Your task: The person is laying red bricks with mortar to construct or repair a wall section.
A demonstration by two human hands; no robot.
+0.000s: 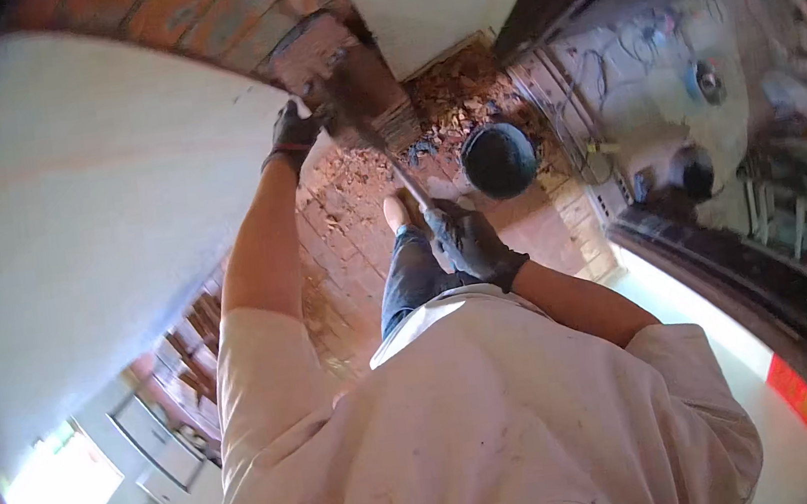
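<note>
My left hand [293,132], in a black glove, reaches up and rests against the edge of a white plastered wall [96,209], where it meets an exposed brick column [324,55]. My right hand [471,242], also gloved in black, is closed around the lower end of a long-handled tool [407,183]. The handle runs up to a blurred dark head [354,97] against the brick column. What kind of tool head it is cannot be told.
A black round bucket [499,160] stands on the brick floor [348,249] beyond my right hand. Broken brick rubble [465,93] lies at the column's foot. My shoe [399,212] is beside the handle. Cables and debris [643,71] lie at the right.
</note>
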